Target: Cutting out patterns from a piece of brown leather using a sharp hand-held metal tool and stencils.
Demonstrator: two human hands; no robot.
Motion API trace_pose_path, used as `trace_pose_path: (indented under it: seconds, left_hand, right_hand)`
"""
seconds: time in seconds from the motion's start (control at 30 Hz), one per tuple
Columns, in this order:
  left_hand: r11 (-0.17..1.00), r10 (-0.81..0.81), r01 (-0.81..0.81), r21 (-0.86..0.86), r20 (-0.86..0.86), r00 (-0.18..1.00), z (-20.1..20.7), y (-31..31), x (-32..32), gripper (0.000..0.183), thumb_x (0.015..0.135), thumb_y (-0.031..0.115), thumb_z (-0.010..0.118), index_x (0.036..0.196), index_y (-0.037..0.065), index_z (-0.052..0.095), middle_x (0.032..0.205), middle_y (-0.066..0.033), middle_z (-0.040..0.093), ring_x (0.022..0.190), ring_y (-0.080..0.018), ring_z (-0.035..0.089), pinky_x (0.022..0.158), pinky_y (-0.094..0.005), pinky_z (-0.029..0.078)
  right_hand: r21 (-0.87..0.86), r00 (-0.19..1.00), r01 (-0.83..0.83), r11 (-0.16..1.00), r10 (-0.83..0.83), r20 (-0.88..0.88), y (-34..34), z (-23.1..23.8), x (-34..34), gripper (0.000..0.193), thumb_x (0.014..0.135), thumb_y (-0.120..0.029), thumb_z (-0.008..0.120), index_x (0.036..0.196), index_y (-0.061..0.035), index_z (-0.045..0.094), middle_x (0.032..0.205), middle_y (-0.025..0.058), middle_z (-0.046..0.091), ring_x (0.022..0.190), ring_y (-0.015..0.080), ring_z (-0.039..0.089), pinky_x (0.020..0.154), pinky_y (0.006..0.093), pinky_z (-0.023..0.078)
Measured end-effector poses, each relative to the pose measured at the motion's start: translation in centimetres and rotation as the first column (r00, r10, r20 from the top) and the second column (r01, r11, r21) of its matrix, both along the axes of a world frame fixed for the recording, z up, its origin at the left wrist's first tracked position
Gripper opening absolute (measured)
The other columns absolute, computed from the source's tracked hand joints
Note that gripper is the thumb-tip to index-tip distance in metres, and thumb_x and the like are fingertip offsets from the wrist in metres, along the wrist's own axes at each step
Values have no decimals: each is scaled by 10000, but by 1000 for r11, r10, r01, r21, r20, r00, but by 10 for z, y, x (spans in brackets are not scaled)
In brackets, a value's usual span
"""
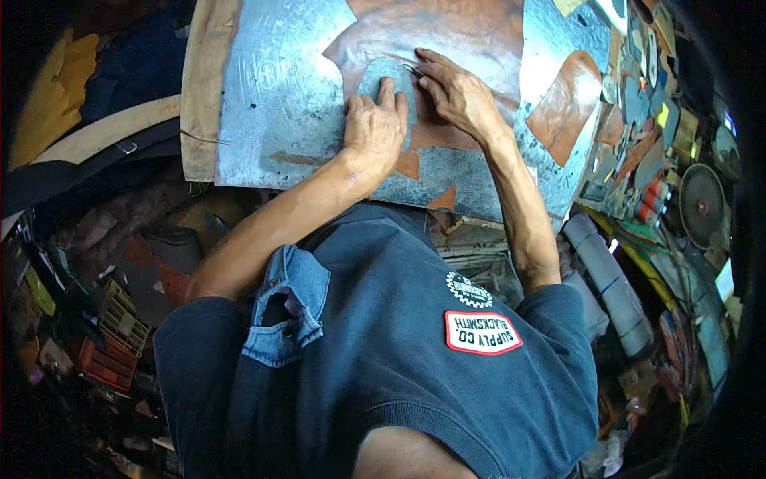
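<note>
**Two hands working brown leather on a metal-covered worktop**

Seen from above, over a dark blue shirt. Left hand (375, 128) spread flat, fingers open, pressing down on a grey pattern piece (381, 80) laid on a large sheet of brown leather (447, 40). Right hand (455, 92) just to the right, fingers curled closed around a small thin tool (413, 71), tip touching the far right edge of the pattern; kind of tool too small to tell. Leather spread over the far middle of a shiny metal sheet (271, 88) covering the worktop. Smaller cut piece of brown leather (566, 104) lying to the right, apart from the hands. Small leather scraps (408, 164) near the left wrist. Rolled grey material (610, 283) lower right, beside a cluttered heap of offcuts. Red and tan plastic crates (112, 335) down at lower left.
</note>
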State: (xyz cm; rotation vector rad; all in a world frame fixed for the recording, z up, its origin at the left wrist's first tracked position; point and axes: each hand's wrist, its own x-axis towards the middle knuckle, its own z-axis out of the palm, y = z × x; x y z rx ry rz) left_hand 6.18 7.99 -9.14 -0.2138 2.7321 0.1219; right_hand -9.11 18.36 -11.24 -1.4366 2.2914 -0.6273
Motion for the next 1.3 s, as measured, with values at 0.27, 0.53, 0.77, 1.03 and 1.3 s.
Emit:
trace_pose_path:
  seconds: [0.27, 0.53, 0.77, 1.03, 1.3]
  left_hand:
    - [999, 4, 1, 49, -104, 995, -15, -1, 1, 600, 724, 164, 729, 1272, 28, 529, 1289, -214, 494, 731, -310, 670, 714, -420, 488]
    - [998, 7, 2, 57, -158, 987, -19, -3, 2, 676, 706, 270, 812, 1254, 23, 503, 1305, -233, 488, 764, -353, 684, 726, -444, 513]
    - [995, -4, 16, 94, -126, 992, -19, -4, 0, 691, 705, 304, 826, 1246, 25, 500, 1300, -232, 486, 818, -379, 684, 726, -453, 539]
    - [958, 9, 40, 283, -169, 985, -1, -19, 18, 652, 739, 279, 805, 1265, 18, 522, 1321, -260, 470, 1026, -394, 624, 857, -468, 518]
    - [335, 633, -200, 921, -63, 771, -17, -26, 75, 803, 872, 258, 723, 1461, -61, 280, 1518, -297, 256, 1428, -387, 265, 1131, -448, 331]
  right_hand:
    - [135, 976, 205, 969, -213, 49, -5, 11, 26, 253, 914, -192, 597, 1092, -26, 667, 1084, 170, 637, 895, 401, 642, 767, 457, 517]
    - [191, 822, 455, 870, -493, 287, 36, 27, 87, 194, 889, -119, 611, 979, 44, 665, 878, 280, 650, 823, 432, 638, 744, 463, 494]
    - [45, 848, 486, 873, -483, 216, 52, 21, 110, 190, 881, -108, 570, 921, 54, 659, 868, 303, 632, 807, 465, 635, 722, 504, 509]
    - [54, 811, 545, 836, -543, 220, 62, 18, 118, 224, 894, -140, 556, 999, 26, 664, 950, 283, 642, 860, 465, 631, 757, 496, 495]
    - [-176, 697, 713, 679, -656, 290, 35, 21, 140, 336, 914, -183, 582, 1179, 24, 602, 991, 259, 629, 942, 431, 608, 841, 449, 488]
